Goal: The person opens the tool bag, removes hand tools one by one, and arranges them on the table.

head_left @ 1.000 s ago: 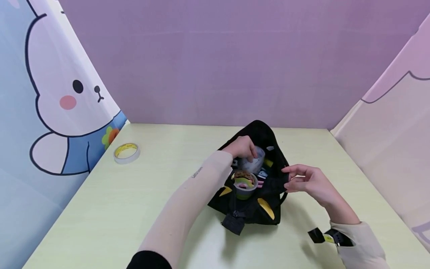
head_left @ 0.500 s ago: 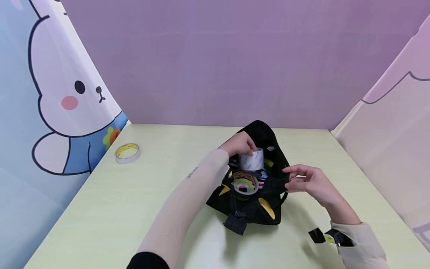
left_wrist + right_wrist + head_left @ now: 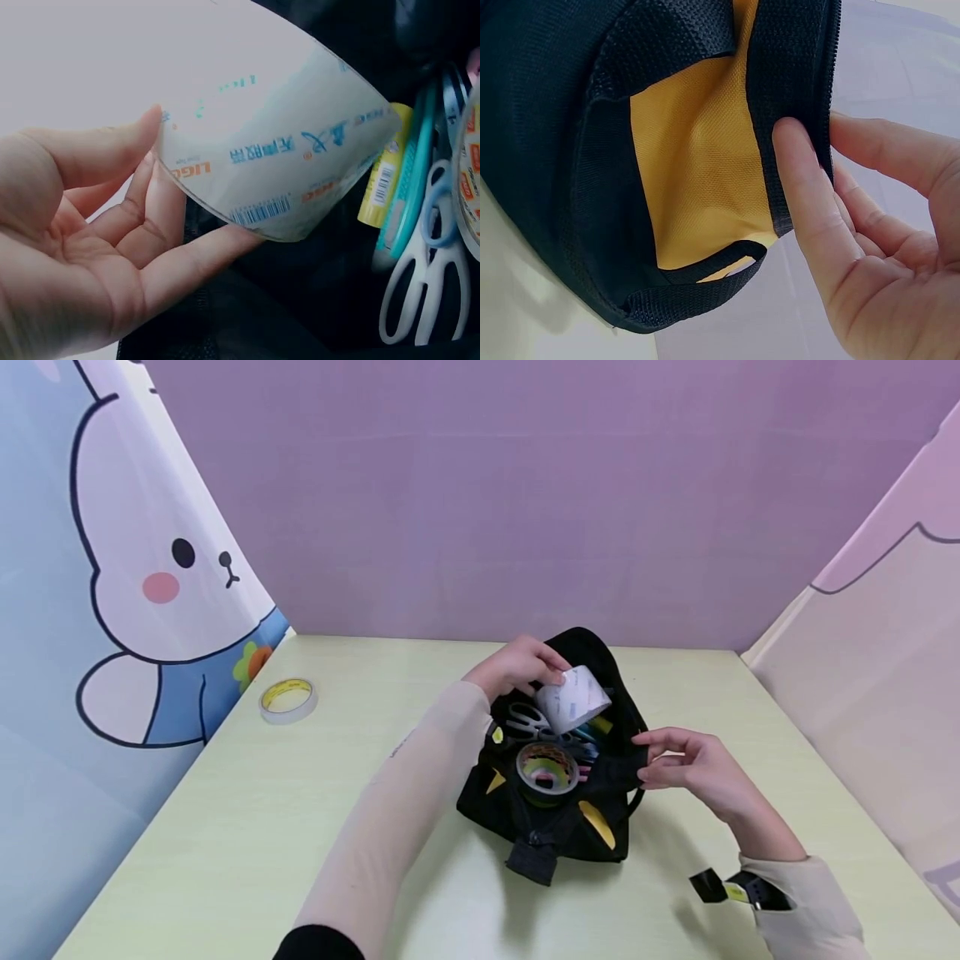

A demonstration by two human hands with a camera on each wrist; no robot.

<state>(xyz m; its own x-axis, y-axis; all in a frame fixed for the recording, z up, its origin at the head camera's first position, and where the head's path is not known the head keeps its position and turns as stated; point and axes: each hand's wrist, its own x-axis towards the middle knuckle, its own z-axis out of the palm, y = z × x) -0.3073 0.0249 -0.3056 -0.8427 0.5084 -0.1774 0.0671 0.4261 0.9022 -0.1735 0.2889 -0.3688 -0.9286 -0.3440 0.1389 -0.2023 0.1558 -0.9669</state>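
Observation:
My left hand (image 3: pixel 521 667) pinches a wide roll of clear tape (image 3: pixel 573 700) by its edge, tilted over the open black bag (image 3: pixel 585 652). Printed lettering and a barcode show on the roll in the left wrist view. With thumb and fingers, my right hand (image 3: pixel 686 768) pinches the zippered edge (image 3: pixel 791 82) of the bag. Inside the bag lie white-handled scissors (image 3: pixel 427 285), a teal utility knife (image 3: pixel 409 180), a yellow tube with a barcode (image 3: pixel 386 169) and another tape roll (image 3: pixel 547 770) near the front.
A narrow tape roll (image 3: pixel 288 700) lies on the pale table (image 3: pixel 225 827) at the far left. A purple backdrop (image 3: pixel 480 502) stands behind the table, with printed panels at both sides. A strap loop (image 3: pixel 697 300) hangs from the bag's side.
My left hand has lifted the wide tape roll up from inside the bag and tilted it, uncovering the scissors beneath. My right hand stays at the bag's edge.

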